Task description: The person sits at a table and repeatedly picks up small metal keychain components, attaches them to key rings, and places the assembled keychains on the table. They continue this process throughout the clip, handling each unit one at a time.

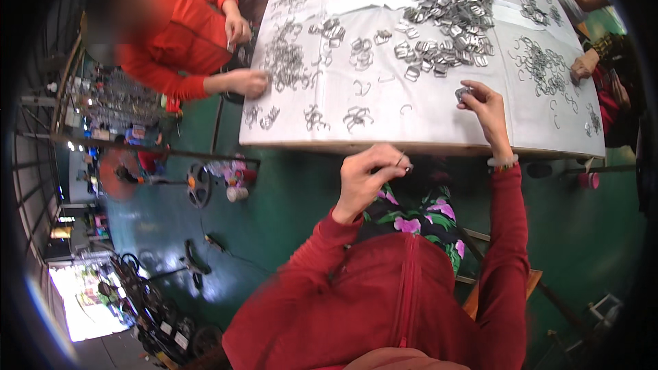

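Buckles (452, 10) of grey metal lie heaped on the white-covered worktop (445, 123), with wire hooks (356, 117) in loose clusters nearer the front edge. Above the cloth, the right hand (489, 111) has a narrow grip, thumb and fingers pinching a small metal piece (462, 95). The left hand (370, 173) is just off that edge, its grip closed at the fingertips on a shiny bit (409, 168) too small to identify. On the left, a red-sleeved co-worker's hand (248, 83) touches another hook pile (286, 62).
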`<action>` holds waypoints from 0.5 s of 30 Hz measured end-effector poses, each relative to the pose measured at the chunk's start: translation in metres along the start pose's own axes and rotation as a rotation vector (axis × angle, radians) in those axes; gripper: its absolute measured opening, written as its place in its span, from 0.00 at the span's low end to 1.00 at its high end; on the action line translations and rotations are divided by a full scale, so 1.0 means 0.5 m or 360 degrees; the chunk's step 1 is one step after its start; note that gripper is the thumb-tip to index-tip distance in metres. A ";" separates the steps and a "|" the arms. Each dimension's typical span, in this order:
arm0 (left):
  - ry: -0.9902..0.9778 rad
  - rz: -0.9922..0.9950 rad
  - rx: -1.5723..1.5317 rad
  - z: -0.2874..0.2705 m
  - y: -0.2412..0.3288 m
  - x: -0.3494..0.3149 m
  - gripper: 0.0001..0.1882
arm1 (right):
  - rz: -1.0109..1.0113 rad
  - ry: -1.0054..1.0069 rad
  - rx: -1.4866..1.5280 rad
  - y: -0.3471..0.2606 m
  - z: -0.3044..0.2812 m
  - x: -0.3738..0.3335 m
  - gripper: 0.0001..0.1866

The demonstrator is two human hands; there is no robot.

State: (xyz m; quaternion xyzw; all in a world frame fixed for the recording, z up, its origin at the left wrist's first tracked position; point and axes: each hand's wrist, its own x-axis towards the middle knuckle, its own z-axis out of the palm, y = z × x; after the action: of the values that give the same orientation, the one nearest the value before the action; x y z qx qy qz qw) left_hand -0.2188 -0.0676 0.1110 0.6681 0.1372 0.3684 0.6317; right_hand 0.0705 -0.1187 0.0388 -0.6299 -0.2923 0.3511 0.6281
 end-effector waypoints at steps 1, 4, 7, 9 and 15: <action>0.0011 -0.0012 0.0159 0.011 0.000 0.003 0.06 | -0.0003 -0.0056 0.0061 -0.015 0.014 -0.036 0.13; -0.0004 -0.0072 0.0039 0.036 -0.029 -0.002 0.06 | -0.0005 -0.0187 0.0117 -0.079 0.056 -0.128 0.10; -0.0058 -0.0094 -0.0014 0.049 -0.038 -0.010 0.05 | -0.0037 -0.0305 0.0110 -0.154 0.091 -0.206 0.07; -0.0085 -0.0122 0.0061 0.055 -0.042 -0.015 0.04 | -0.0040 -0.0312 0.0165 -0.179 0.109 -0.240 0.09; -0.0079 -0.0100 0.0168 0.056 -0.037 -0.012 0.05 | -0.0178 -0.0195 0.0194 -0.192 0.135 -0.281 0.10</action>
State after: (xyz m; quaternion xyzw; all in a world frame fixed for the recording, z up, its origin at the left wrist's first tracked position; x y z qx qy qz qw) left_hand -0.1989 -0.0891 0.0935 0.7047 0.1616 0.3240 0.6102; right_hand -0.0590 -0.1887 0.1472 -0.5506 -0.3430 0.3703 0.6649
